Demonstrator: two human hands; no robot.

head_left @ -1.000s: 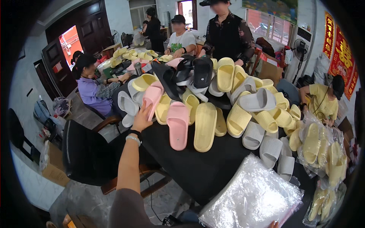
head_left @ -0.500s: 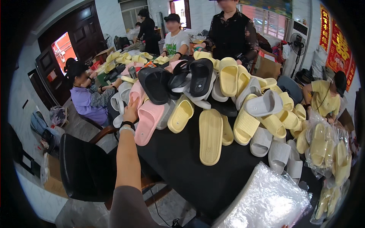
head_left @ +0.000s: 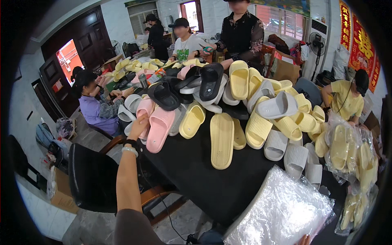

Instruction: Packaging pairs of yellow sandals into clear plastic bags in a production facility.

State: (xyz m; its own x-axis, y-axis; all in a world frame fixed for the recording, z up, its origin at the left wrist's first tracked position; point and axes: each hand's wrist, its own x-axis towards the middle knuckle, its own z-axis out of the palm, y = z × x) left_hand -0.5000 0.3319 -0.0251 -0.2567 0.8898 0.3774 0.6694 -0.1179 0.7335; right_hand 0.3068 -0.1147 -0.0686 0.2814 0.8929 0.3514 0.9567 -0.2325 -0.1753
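Observation:
My left hand, with a black band and a pale bangle at the wrist, reaches to the left part of the slipper pile. Its fingers are closed on a pink slipper beside a second pink slipper. Black slippers lie just behind. A yellow slipper and an upturned yellow slipper lie farther right. Of my right hand only a bit of finger shows at the lower edge, by a stack of clear plastic bags; its grip is hidden.
The black-covered table bears several yellow and grey slippers. Bagged yellow slippers lie at the right edge. A black chair stands to the left, touching distance from my forearm. Several people sit or stand around the table.
My left hand has shifted slightly downward in view and its fingers have closed more round the pink slipper. Across the table, a standing person's hand with a cutting tool has come up.

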